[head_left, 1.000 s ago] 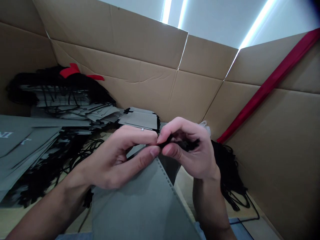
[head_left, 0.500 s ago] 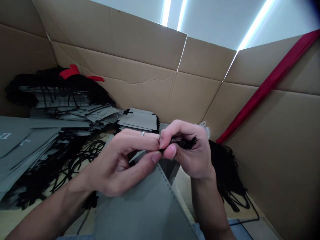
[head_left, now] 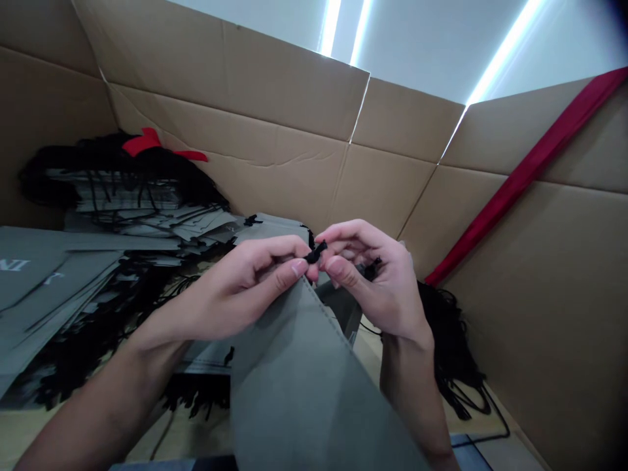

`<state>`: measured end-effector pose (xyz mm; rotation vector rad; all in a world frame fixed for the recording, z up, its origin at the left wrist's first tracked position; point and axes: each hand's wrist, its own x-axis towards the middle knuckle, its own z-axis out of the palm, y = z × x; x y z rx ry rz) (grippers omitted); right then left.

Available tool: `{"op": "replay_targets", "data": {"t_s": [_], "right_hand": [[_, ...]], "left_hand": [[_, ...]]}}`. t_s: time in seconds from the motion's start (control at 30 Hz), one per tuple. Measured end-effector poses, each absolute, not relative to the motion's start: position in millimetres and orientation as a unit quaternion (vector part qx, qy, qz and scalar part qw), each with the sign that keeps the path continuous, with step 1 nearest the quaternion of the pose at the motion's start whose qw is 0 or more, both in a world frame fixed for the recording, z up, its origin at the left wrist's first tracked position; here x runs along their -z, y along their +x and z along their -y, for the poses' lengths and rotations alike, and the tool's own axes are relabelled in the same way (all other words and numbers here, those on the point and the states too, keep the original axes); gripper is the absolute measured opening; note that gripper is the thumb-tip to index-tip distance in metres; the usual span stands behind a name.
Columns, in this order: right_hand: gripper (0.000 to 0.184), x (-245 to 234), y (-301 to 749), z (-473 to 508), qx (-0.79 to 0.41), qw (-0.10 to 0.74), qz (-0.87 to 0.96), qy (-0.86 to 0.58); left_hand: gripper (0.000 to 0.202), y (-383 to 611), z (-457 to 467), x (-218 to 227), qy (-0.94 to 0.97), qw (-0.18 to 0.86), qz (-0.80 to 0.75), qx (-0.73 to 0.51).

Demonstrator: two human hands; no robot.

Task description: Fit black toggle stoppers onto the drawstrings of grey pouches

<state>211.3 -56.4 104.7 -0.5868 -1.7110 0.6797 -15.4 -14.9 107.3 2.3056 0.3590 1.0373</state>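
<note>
My left hand [head_left: 260, 275] pinches a black cord [head_left: 315, 252] between thumb and fingers, where a small knot with a short end sticks up. Just below it hangs the corner of a grey stitched bag [head_left: 314, 379], its dashed seam running down to the right. Close by on the right, my right hand [head_left: 375, 281] has its fingers curled, thumb and fingertips beside the knot. Another black cord end shows in its palm. Exactly where the right fingertips meet the cord is hard to make out.
Stacked grey bags [head_left: 34, 275] with black cords and white lettering lie at the left. Behind them is a pile topped by a red strip [head_left: 143, 142]. A black cord bundle [head_left: 444, 340] lies right. Cardboard walls [head_left: 275, 144] surround the table, with a dark red band [head_left: 530, 170].
Both hands have risen slightly, and the knot now shows between them. The right fingers have loosened from their tight pinch. The grey bag has swung to the right.
</note>
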Motion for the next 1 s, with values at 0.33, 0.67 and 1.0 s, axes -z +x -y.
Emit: {"op": "replay_targets", "data": {"t_s": [0.33,0.67,1.0], "right_hand": [[0.003,-102,208,68,0.007,0.548,0.725,-0.416],[0.060,-93,214,48,0.190,0.264,0.775,-0.542],[0.059,-87,210,49,0.049,0.312,0.832,-0.457]], "left_hand": [[0.022,-8,13,-96,0.858,0.160,-0.205,-0.444],[0.022,-4,7,-87,0.894,-0.074,-0.194,-0.398],[0.017,-3,8,-86,0.890,0.028,-0.146,-0.430]]}}
